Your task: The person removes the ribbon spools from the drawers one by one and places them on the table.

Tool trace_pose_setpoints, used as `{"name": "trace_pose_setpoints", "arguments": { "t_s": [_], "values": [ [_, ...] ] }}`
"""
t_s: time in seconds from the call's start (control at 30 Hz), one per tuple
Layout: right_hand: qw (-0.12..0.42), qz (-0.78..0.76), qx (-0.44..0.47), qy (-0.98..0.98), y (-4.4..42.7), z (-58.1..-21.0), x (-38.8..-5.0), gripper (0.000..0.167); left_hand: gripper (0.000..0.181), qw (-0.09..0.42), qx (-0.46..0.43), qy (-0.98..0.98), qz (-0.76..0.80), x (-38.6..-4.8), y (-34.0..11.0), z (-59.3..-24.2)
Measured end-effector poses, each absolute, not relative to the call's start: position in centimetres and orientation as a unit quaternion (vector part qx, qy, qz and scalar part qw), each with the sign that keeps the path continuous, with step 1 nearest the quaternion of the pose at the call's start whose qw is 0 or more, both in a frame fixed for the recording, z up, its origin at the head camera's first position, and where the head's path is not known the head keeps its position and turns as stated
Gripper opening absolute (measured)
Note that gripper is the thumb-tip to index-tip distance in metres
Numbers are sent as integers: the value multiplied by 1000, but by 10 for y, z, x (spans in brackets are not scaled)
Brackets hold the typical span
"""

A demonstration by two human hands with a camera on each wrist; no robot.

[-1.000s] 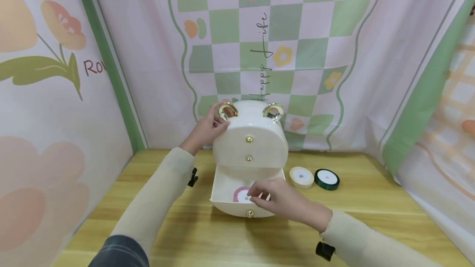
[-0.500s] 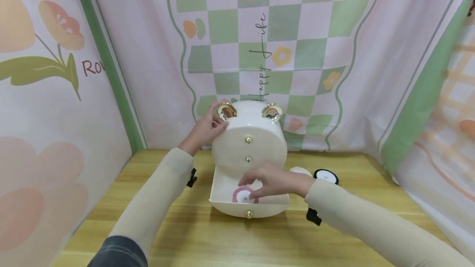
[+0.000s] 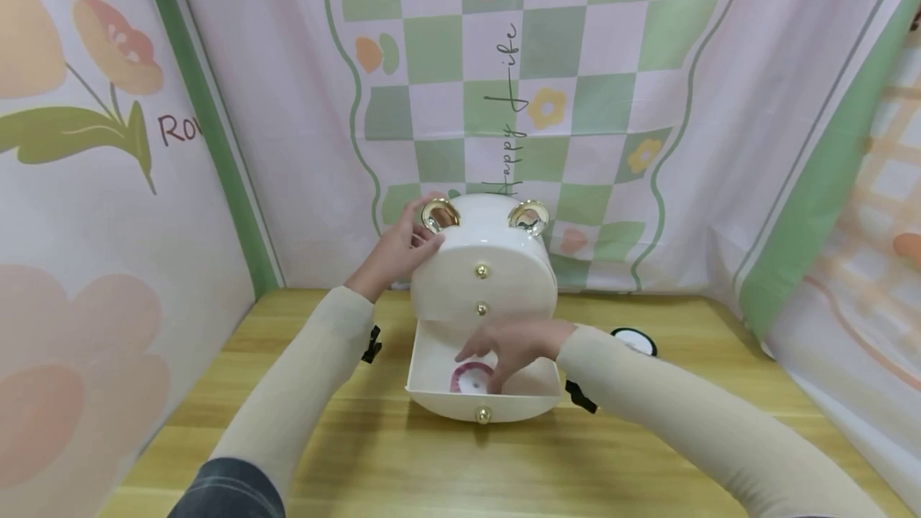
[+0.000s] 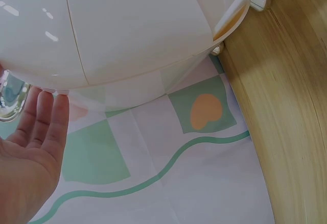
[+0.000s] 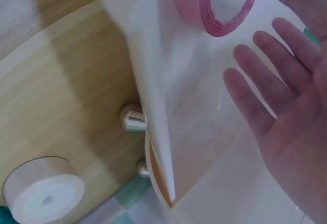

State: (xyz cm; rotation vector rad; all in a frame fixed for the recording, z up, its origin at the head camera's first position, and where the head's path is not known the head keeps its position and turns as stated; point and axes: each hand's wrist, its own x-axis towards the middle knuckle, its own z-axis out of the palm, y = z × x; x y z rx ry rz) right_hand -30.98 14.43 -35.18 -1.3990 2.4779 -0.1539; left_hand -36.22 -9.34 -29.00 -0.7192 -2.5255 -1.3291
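A white storage box [image 3: 482, 290] with gold ring ears and gold knobs stands on the table, its bottom drawer [image 3: 439, 403] pulled out. My left hand [image 3: 399, 253] rests against the box's upper left side by the ear; in the left wrist view its fingers [image 4: 56, 117] are straight against the shell. Inside the drawer lies a roll of pink ribbon [image 5: 191, 2]. My right hand [image 3: 514, 342] hovers over the drawer beside that roll, fingers spread and holding nothing in the right wrist view. Whether the thumb touches the ribbon cannot be told.
Right of the box on the wooden table [image 3: 345, 454] lies a dark green ribbon roll [image 3: 635, 338], partly behind my right sleeve. A cream ribbon roll [image 5: 43, 191] shows in the right wrist view; the arm hides it in the head view. A printed cloth [image 3: 489, 110] hangs behind.
My right hand has moved left and farther into the drawer, its fingers spreading apart. Its forearm now covers the cream roll. The left hand and the box have stayed put.
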Motion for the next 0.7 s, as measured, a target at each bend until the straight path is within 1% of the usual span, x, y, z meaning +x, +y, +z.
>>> {"name": "trace_pose_setpoints", "arguments": {
  "t_s": [0.07,0.2,0.33,0.43,0.6,0.7],
  "values": [
    [161,-40,-482,860,142,-353,-312,62,71,99,-243,-854,-450,-362,-93,-290],
    [164,-5,-490,856,139,-361,-316,62,70,98,-242,-853,-453,-362,-93,-290],
    [181,21,-471,863,134,-361,-315,65,70,97,-241,-854,-451,-361,-93,-289],
    [183,29,-468,864,132,-361,-313,65,70,97,-240,-855,-449,-361,-93,-289],
    [154,44,-476,865,129,-361,-307,58,71,97,-239,-857,-446,-361,-93,-289],
    [123,69,-482,865,128,-364,-306,56,71,96,-239,-857,-447,-360,-94,-289]
  ]
}}
